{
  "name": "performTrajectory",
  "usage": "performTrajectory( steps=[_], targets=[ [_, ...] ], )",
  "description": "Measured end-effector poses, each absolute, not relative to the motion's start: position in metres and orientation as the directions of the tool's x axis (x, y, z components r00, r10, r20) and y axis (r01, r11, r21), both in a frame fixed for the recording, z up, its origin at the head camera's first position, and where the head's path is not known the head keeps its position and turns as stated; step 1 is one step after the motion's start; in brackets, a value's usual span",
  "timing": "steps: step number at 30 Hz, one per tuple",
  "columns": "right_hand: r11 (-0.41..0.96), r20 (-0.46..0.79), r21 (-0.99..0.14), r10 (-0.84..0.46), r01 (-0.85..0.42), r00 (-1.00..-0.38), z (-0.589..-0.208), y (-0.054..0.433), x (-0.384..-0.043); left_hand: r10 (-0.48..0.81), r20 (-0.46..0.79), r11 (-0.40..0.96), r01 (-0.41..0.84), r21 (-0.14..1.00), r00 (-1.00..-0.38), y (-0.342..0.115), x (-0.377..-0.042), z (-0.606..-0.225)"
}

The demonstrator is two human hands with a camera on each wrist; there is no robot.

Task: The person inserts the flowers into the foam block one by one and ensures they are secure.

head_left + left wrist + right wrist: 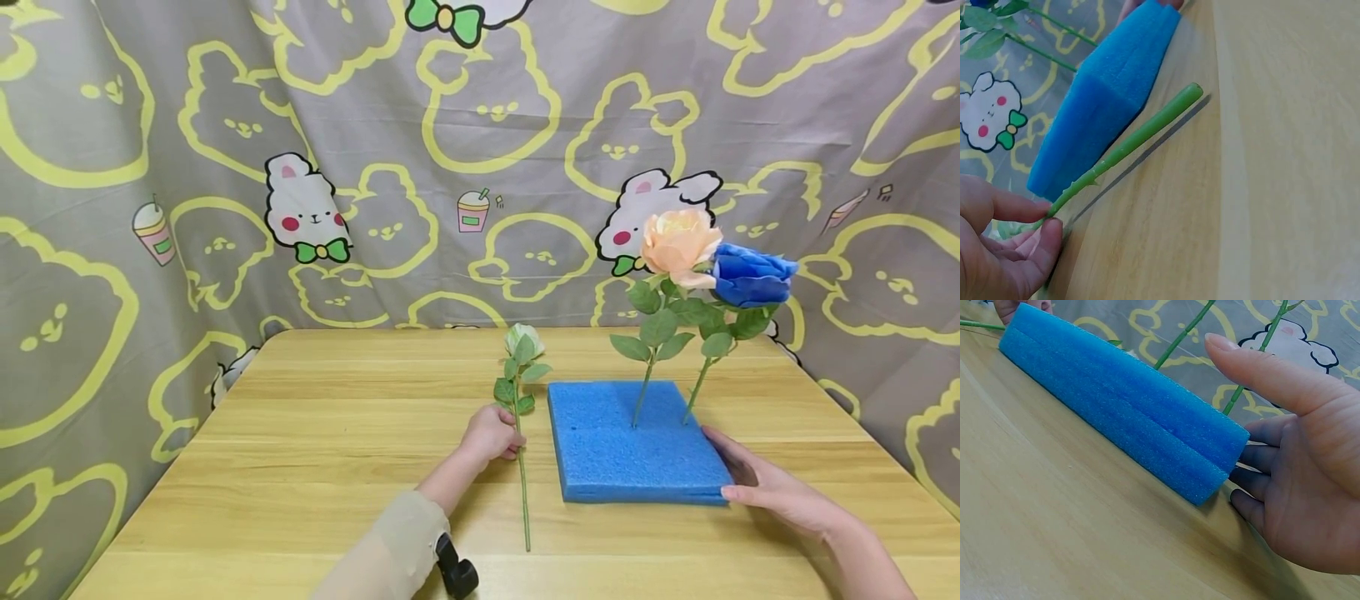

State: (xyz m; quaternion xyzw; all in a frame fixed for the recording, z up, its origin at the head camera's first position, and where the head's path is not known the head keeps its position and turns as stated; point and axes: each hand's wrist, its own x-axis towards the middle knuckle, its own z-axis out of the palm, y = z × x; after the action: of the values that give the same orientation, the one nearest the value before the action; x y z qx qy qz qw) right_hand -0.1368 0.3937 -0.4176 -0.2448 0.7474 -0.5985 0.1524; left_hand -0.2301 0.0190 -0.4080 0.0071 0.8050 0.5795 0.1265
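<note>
My left hand [491, 435] pinches the green stem [1147, 131] of a white rose [525, 343] between thumb and fingertips. The rose's bloom points to the back of the table and its cut end faces me; in the left wrist view that end casts a shadow on the wood just below it. To its right lies a flat blue foam block [630, 458]. A peach rose [680, 242] and a blue rose [753, 277] stand in the block, leaning right. My right hand [1310, 481] rests at the block's right side, fingers extended along the edge and thumb raised off it.
The wooden table [315, 467] runs back to a grey curtain [465, 125] with yellow outlines and cartoon rabbits. A black strap piece [455, 568] sits at my left wrist, beside the beige sleeve [390, 550].
</note>
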Motion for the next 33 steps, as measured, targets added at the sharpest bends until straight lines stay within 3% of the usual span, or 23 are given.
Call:
performTrajectory(
  steps=[11, 33],
  targets=[
    [0.143, 0.102, -0.965, -0.566, -0.219, -0.818, -0.419, 0.394, -0.137, 0.213, -0.256, 0.275, -0.194, 0.942, -0.943, 0.014, -0.231, -0.405],
    [0.151, 0.065, -0.972, -0.558, -0.178, -0.827, -0.417, 0.393, -0.138, 0.299, -0.194, 0.185, -0.143, 0.972, -0.934, 0.007, -0.235, -0.389]
  ],
)
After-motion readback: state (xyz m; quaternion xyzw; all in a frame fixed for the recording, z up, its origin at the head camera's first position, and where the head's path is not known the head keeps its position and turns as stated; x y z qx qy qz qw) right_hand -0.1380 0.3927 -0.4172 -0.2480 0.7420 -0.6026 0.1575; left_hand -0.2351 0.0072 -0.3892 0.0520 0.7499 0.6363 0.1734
